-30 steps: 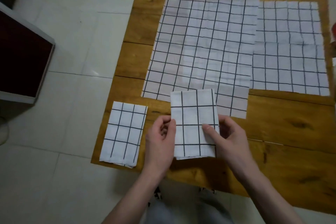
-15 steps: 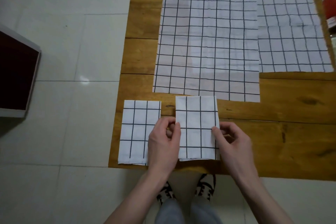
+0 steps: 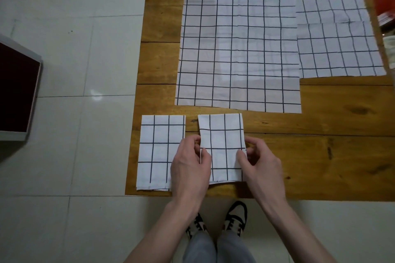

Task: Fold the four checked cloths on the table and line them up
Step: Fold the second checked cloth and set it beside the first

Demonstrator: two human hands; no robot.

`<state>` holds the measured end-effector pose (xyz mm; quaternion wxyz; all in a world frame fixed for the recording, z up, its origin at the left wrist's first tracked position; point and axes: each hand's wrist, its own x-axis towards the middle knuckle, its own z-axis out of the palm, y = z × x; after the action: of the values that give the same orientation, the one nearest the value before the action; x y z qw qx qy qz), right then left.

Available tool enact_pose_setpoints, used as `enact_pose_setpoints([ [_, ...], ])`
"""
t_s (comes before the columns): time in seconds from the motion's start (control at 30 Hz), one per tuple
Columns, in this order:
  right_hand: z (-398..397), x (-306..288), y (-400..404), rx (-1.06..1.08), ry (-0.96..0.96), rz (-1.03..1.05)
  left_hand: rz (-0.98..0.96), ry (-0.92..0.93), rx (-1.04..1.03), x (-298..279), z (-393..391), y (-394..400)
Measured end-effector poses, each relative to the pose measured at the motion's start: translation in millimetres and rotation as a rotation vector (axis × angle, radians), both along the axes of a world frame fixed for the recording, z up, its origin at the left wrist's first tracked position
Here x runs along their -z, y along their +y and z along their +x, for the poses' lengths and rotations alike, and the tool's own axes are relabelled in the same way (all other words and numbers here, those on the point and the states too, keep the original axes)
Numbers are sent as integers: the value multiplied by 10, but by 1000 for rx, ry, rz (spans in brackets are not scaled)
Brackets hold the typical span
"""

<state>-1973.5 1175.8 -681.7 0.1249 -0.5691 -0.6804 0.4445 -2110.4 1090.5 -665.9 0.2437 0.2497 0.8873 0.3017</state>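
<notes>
The second folded cloth (image 3: 222,147) is pinched at its side edges by the left hand (image 3: 190,166) and the right hand (image 3: 259,161), flat on the bench (image 3: 342,156) near its front edge; the first folded cloth (image 3: 159,151) is seen just left; a large cloth (image 3: 237,40) and another cloth (image 3: 335,28) lie spread behind.

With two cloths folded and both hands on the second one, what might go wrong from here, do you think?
1. The left hand overlaps the first folded cloth; pulling away could drag it out of line.
2. Both folded cloths lie near the table's front edge, and the first seems to reach it, so a nudge might tip one off.
3. The second folded cloth, pinched by the right hand too, sits slightly skewed and may spring open.
</notes>
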Motion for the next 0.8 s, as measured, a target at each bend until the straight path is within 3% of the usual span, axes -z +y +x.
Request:
enact_pose_setpoints([
  [0.37,-17,39,-71,-91,-69,125,-68,57,71,49,-8,-96],
  [0.67,75,148,-51,-166,-247,289,-138,100,117,22,24,-75],
  [0.8,138,-10,-27,-144,-193,384,-123,165,181,-61,21,-90],
])
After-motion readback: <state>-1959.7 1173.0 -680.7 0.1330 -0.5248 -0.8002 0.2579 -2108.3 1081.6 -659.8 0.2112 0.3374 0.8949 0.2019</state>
